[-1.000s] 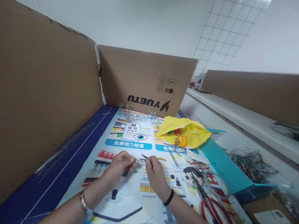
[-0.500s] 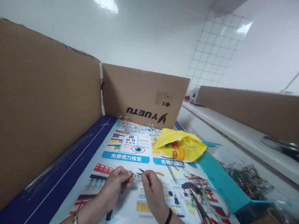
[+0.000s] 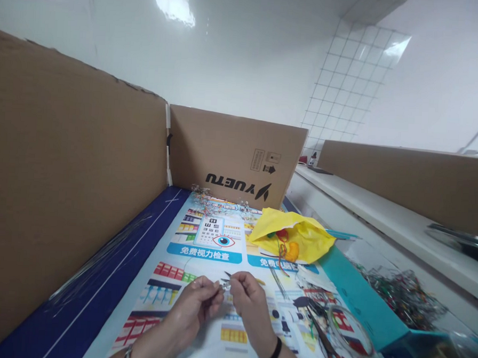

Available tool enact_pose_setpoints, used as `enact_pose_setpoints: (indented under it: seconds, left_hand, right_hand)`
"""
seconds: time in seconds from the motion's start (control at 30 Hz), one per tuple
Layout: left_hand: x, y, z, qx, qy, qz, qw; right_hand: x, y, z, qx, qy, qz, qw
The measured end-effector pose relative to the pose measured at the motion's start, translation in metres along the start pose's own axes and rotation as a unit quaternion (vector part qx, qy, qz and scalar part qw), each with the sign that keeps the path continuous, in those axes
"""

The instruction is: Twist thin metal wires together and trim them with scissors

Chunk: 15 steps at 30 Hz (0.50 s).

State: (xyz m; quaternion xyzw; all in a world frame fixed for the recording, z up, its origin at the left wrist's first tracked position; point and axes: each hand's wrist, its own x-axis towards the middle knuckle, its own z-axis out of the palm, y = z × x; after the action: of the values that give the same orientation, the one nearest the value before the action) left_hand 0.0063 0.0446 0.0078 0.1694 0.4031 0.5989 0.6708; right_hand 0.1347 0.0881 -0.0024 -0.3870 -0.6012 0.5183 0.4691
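My left hand point(image 3: 200, 304) pinches a small shiny piece that looks like bent silvery wire point(image 3: 226, 287). Close beside it, my right hand point(image 3: 249, 303) has thumb and forefinger closed at the other end of this piece. The piece is too small to make out fully, and my fingers cover part of it. Behind my right hand lies a tool with a dark pointed tip point(image 3: 227, 275) and a yellow handle, perhaps small pliers; the hand hides its middle.
A yellow bag point(image 3: 296, 230) with red and orange cord lies ahead. To the right are orange-handled scissors point(image 3: 330, 349), a wire coil point(image 3: 369, 335), cut wires point(image 3: 278, 282) and a teal box point(image 3: 361, 297). Wire pieces point(image 3: 206, 197) lie near the cardboard wall point(image 3: 232, 146).
The view has shifted slightly, moving the scene a little to the right and down. Both hands sit slightly lower against the poster, still pinching the small wire piece.
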Motion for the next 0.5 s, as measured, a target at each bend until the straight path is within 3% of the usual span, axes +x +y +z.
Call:
enact_pose_setpoints:
  seconds: [0.2,0.5]
  left_hand:
    - [-0.0042,-0.0013,0.0014,0.001,-0.021,-0.027,0.999]
    - [-0.0035,0.0054,-0.0032,0.099,-0.115,-0.04,0.988]
  right_hand:
    - [-0.0041,-0.0041,0.0021,0.035,-0.047,0.034,0.998]
    - [0.0002,-0.0077,-0.0012,0.04,-0.002,0.054,0.998]
